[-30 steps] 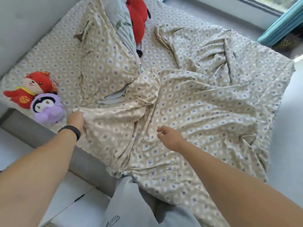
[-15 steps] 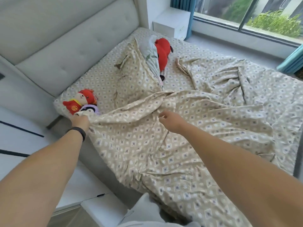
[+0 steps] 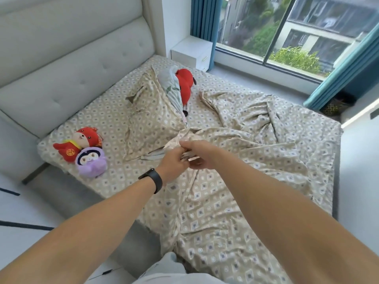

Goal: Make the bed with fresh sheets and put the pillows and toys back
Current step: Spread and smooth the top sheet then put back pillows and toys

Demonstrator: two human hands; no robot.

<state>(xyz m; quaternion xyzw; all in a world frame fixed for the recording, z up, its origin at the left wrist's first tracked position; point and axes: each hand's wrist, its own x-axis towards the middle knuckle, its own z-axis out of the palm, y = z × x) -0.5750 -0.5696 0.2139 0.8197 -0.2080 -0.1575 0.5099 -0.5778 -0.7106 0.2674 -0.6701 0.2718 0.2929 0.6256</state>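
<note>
Both hands meet over the bed: the left hand (image 3: 174,163) and right hand (image 3: 200,153) pinch a bunched edge of the patterned duvet cover (image 3: 235,171), lifted off the fitted sheet (image 3: 114,117). A pillow (image 3: 151,117) lies beyond. Red plush (image 3: 80,145) and purple plush (image 3: 91,162) sit touching near the headboard (image 3: 67,64); another red toy (image 3: 185,84) lies behind the pillow.

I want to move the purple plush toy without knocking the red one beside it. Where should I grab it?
Probably by the purple toy's rounded body, coming from the near bed edge, the side facing you. The red toy lies right against its far side, toward the headboard, so a grip from the free near side should leave it alone.
</note>
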